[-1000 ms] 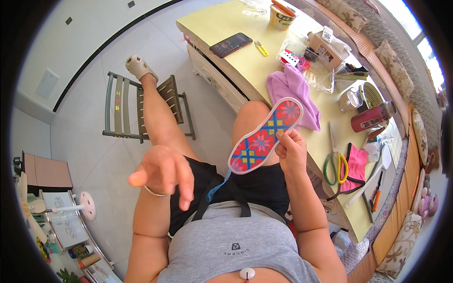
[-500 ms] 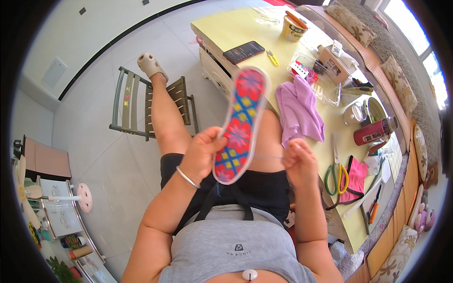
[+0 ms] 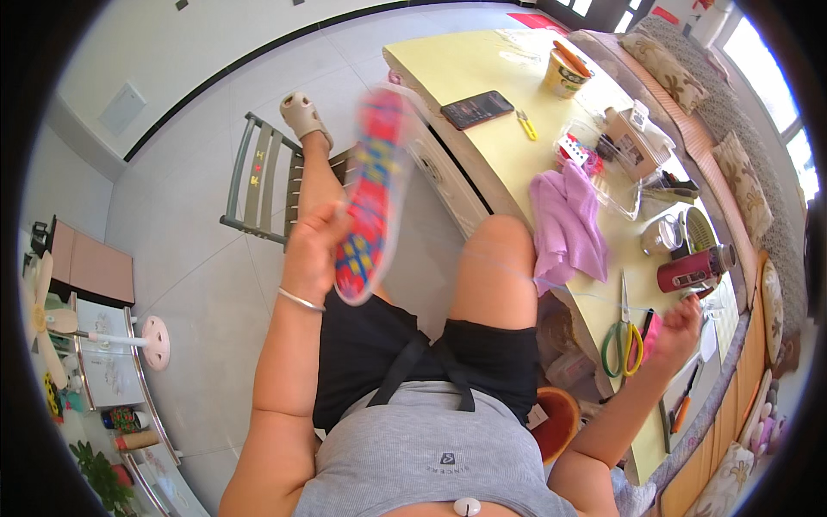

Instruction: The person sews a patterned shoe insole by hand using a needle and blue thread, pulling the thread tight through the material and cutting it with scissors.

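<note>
My left hand [image 3: 314, 246] is closed round the lower left edge of a shoe insole [image 3: 372, 185] with a red, blue and yellow patterned face, blurred by motion. A thin blue thread [image 3: 568, 290] stretches from the insole's side across my knee to my right hand [image 3: 674, 334]. Raised above the table's near right part, that hand has its fingers pinched together on the thread; whether a needle is in them is too small to make out. Just left of it lie scissors [image 3: 622, 340] with green and yellow handles, and a pink cloth [image 3: 652, 332] is partly hidden behind the hand.
On the yellow table [image 3: 482, 65] are a phone [image 3: 476, 109], a yellow-handled small tool [image 3: 526, 125], a purple towel [image 3: 567, 224], a paper tub [image 3: 567, 73], a glass jar [image 3: 662, 234] and a dark red thermos [image 3: 693, 269]. My foot rests on a folding chair [image 3: 258, 181]. A fan [image 3: 129, 340] stands left.
My right hand has swung far out to the right, and the thread is now drawn long. My left hand has shifted left and up with the insole. The view has turned slightly.
</note>
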### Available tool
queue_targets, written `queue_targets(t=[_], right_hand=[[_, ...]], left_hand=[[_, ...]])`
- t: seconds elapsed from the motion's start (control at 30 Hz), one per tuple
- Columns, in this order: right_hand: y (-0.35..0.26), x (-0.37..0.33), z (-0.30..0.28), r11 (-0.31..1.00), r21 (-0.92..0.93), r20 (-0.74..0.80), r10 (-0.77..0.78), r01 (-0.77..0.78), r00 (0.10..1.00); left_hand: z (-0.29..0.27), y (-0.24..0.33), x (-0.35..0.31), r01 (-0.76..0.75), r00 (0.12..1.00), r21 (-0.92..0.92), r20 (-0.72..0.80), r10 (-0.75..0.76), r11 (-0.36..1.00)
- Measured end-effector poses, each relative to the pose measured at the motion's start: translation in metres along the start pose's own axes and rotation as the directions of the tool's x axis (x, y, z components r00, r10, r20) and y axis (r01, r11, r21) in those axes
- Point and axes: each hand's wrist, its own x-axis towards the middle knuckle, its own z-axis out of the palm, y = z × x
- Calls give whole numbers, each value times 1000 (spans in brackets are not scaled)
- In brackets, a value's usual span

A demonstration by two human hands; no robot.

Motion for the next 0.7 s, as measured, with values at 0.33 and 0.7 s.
queue_targets(t=[0.33,0.7], right_hand=[[84,-139,175,685,-700,687,723,-202,70],[117,-185,173,672,-169,512,685,-721,518]], left_hand=[[87,18,-14,-615,622,708,706,-337,347],[66,-21,-32,-151,988,279,79,134,948]])
